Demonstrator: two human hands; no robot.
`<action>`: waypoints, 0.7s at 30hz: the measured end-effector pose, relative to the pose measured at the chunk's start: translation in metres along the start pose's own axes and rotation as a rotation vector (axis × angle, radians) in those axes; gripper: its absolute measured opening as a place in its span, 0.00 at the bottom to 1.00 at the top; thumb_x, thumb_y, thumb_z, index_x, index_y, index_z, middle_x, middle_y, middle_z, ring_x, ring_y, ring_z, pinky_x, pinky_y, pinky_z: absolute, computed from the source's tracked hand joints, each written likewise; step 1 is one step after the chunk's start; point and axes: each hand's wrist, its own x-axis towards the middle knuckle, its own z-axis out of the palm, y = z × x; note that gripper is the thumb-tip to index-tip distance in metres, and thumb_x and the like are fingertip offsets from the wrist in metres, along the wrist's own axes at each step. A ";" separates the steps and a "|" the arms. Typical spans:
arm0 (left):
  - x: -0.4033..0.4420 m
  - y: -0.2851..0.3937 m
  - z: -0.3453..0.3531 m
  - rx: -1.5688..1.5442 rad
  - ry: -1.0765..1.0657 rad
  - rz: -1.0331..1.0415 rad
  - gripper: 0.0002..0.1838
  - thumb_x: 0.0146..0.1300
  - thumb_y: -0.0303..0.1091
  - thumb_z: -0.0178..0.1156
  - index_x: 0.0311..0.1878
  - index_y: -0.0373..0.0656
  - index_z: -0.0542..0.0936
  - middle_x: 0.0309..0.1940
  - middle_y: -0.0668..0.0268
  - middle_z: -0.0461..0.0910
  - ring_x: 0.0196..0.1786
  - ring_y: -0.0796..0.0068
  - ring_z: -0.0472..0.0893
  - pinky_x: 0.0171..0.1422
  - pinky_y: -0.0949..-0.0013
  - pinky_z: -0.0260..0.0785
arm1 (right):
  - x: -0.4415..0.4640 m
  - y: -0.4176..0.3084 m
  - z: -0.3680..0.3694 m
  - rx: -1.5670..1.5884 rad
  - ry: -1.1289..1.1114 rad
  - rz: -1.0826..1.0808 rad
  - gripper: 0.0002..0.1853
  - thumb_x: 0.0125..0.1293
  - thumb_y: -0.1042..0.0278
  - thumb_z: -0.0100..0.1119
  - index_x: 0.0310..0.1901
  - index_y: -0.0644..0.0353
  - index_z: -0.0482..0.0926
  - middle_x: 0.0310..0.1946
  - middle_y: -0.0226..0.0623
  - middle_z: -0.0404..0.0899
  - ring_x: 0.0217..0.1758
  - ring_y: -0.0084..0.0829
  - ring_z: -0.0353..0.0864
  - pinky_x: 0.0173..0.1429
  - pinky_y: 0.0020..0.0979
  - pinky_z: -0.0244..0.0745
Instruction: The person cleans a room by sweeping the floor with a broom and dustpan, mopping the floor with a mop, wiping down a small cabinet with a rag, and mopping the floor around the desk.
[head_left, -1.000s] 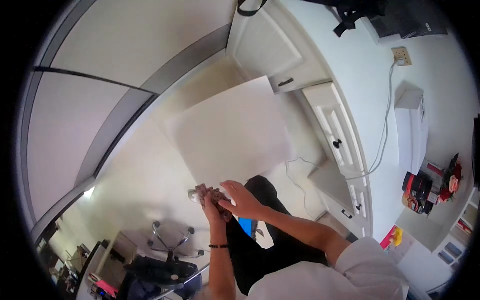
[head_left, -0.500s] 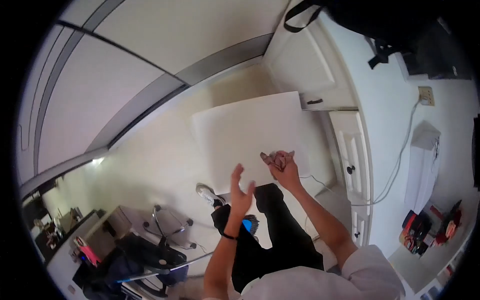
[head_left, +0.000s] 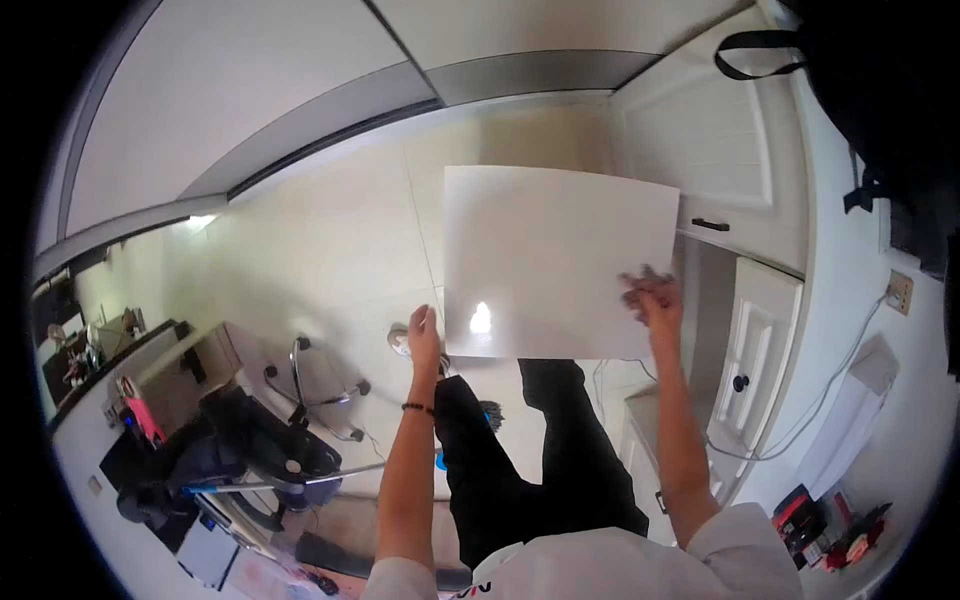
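Note:
A white rectangular tabletop (head_left: 560, 230) with a glossy surface stands in front of my legs. My right hand (head_left: 662, 302) is over its right side, closed around a crumpled brownish-grey cloth (head_left: 645, 284). The cloth bunches out past the fingers, and whether it touches the tabletop is unclear. Just outside the left edge is my left hand (head_left: 424, 340), fingers loosely bent with nothing visible in them. A dark beaded bracelet (head_left: 418, 408) circles that wrist.
White cabinets with dark handles (head_left: 710, 225) stand at the right. A black office chair (head_left: 270, 450) and a blue-grey pole (head_left: 290, 483) are at lower left. A white cable (head_left: 800, 425) hangs from a wall socket (head_left: 900, 292). A black bag (head_left: 860, 90) is at upper right.
My hands have moved apart: the right one went right with the cloth, the left one left past the table edge. The view has turned, so the tabletop appears straighter and farther right.

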 end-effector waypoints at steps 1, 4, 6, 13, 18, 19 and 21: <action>0.000 0.007 0.008 -0.071 -0.042 0.006 0.23 0.64 0.40 0.50 0.56 0.32 0.68 0.51 0.54 0.72 0.52 0.66 0.72 0.57 0.71 0.62 | 0.003 -0.005 -0.014 -0.027 0.095 0.051 0.12 0.58 0.66 0.55 0.43 0.58 0.75 0.29 0.31 0.81 0.28 0.21 0.79 0.21 0.15 0.61; 0.018 0.007 0.023 -0.086 -0.072 0.027 0.22 0.65 0.40 0.49 0.56 0.32 0.68 0.52 0.54 0.71 0.53 0.68 0.72 0.56 0.71 0.63 | 0.032 0.024 -0.065 0.189 0.075 0.094 0.11 0.58 0.66 0.52 0.42 0.58 0.73 0.34 0.35 0.79 0.32 0.27 0.79 0.21 0.24 0.66; 0.027 0.012 0.033 -0.152 -0.219 0.062 0.26 0.65 0.45 0.49 0.58 0.34 0.67 0.50 0.56 0.73 0.50 0.67 0.72 0.55 0.69 0.63 | 0.050 0.041 -0.082 0.316 0.078 0.132 0.10 0.58 0.66 0.51 0.41 0.59 0.73 0.35 0.37 0.77 0.33 0.28 0.78 0.21 0.28 0.68; 0.056 0.025 0.067 0.315 0.099 0.327 0.23 0.59 0.47 0.57 0.42 0.33 0.73 0.31 0.51 0.75 0.36 0.57 0.75 0.41 0.64 0.67 | 0.094 0.045 -0.072 0.057 -0.081 0.257 0.04 0.59 0.65 0.53 0.32 0.53 0.70 0.22 0.29 0.70 0.20 0.26 0.69 0.17 0.31 0.65; 0.061 0.040 0.058 0.228 -0.002 0.288 0.24 0.57 0.50 0.58 0.28 0.33 0.67 0.23 0.48 0.71 0.27 0.50 0.71 0.33 0.58 0.64 | 0.081 0.015 -0.040 0.035 -0.034 0.371 0.08 0.58 0.60 0.59 0.26 0.48 0.70 0.17 0.23 0.68 0.16 0.20 0.66 0.15 0.26 0.60; 0.063 0.041 0.052 0.266 -0.034 0.312 0.25 0.57 0.51 0.57 0.27 0.33 0.67 0.22 0.48 0.70 0.26 0.50 0.70 0.32 0.58 0.63 | 0.078 0.012 -0.031 0.018 -0.009 0.374 0.08 0.58 0.61 0.59 0.26 0.49 0.70 0.17 0.23 0.69 0.15 0.21 0.66 0.15 0.26 0.59; 0.067 0.045 0.038 0.261 -0.027 0.305 0.26 0.58 0.51 0.56 0.26 0.33 0.66 0.20 0.48 0.68 0.25 0.50 0.68 0.31 0.57 0.62 | 0.082 0.024 -0.031 0.031 -0.020 0.322 0.08 0.58 0.61 0.59 0.26 0.49 0.70 0.17 0.24 0.69 0.15 0.22 0.66 0.15 0.27 0.60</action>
